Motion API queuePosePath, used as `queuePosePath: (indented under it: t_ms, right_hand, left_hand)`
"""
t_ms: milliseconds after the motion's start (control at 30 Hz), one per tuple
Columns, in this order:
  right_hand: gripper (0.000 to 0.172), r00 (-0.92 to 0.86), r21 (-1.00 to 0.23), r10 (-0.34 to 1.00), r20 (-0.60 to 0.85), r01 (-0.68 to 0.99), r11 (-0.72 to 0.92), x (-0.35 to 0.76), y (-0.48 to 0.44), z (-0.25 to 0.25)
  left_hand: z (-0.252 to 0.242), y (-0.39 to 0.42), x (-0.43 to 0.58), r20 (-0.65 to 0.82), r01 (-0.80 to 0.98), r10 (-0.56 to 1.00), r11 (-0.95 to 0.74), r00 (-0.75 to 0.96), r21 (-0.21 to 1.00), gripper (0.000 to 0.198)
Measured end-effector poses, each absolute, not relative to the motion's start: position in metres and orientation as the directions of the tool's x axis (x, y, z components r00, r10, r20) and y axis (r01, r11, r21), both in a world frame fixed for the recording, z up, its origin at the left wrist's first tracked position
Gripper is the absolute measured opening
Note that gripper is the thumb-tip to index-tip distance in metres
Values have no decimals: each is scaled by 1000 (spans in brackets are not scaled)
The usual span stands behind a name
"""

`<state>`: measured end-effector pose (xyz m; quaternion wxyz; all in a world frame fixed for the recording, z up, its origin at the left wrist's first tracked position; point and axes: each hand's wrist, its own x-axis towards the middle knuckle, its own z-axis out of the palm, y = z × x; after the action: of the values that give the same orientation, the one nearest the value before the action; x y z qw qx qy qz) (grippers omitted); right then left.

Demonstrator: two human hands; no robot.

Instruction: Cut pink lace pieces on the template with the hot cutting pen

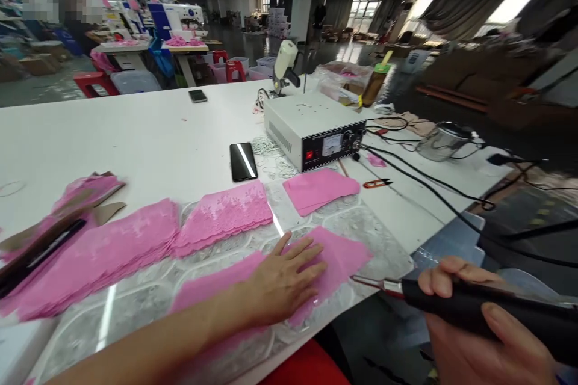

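Observation:
My left hand (286,280) lies flat with spread fingers on a pink fabric piece (345,252) on the patterned mat (383,231). In my right hand (487,319) is a black-handled pen-like tool (451,301), its thin metal tip close to the right part of that fabric. Another pink area (212,283) shows beneath and beside my left forearm. Behind my left hand sit a small stack of pink pieces (318,189) and a stack of pink lace (230,210). A longer pink lace stack (117,246) lies at the left.
A grey control box (311,126) with cables stands at the back, near a dark phone (244,161) and small snips (378,183). A second phone (197,95), a glass pot (445,141) and a drink cup (376,84) are farther away. A person is at the far left.

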<state>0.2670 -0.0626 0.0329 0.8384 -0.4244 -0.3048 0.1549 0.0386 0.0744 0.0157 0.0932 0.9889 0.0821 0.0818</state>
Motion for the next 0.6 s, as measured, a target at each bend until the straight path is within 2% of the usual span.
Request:
queuePosePath:
  t_ms: [100, 167, 300, 467, 600]
  right_hand:
    - [21, 879, -802, 305, 367, 133, 582, 285, -61, 33]
    - [22, 904, -807, 233, 357, 172, 565, 289, -58, 32]
    - [22, 913, -808, 185, 364, 210, 551, 287, -51, 28]
    - [23, 910, -815, 175, 376, 235, 530, 286, -46, 29]
    - [17, 912, -826, 66, 405, 334, 453, 289, -52, 27]
  left_hand:
    - [16, 76, 46, 198, 101, 136, -979, 971, 178, 42]
    - [16, 76, 49, 208, 84, 117, -983, 971, 161, 41]
    - [16, 75, 51, 208, 81, 110, -986, 972, 144, 40]
    - [9, 75, 53, 263, 59, 117, -974, 958, 217, 43]
    - [6, 77, 52, 192, 68, 125, -958, 973, 279, 43]
